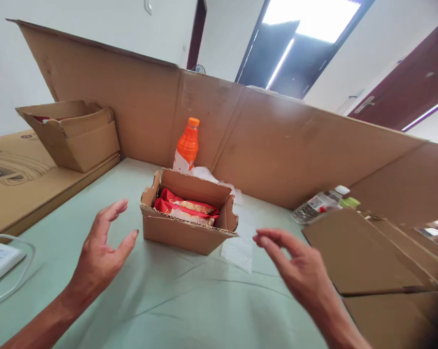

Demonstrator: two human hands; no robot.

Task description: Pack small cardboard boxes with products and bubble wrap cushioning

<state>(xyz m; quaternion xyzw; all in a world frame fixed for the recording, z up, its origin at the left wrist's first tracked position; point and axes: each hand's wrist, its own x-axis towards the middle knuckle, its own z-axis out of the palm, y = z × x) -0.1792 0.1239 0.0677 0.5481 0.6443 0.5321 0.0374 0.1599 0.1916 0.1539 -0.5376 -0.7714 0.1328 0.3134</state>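
Note:
An open-topped cardboard box (178,234) with ragged edges sits on the pale green tabletop. Inside it lie red snack packets (186,206) with food pictures on them. To the left of the box is my left hand (104,249), thumb and fingers spread, holding nothing and apart from the cardboard. My right hand (302,264) hovers on the other side, also apart from the box. Its fingers reach forward, with the thumb tip near the index tip in this view, and I see nothing held there.
Behind the box stands an orange drink bottle (188,145) beside clear plastic wrapping (240,247). A second small box (91,140) rests on a flat carton (18,179) at left. Tall cardboard (277,145) closes off the back. A clear bottle (318,203) and folded cardboard (367,252) lie right.

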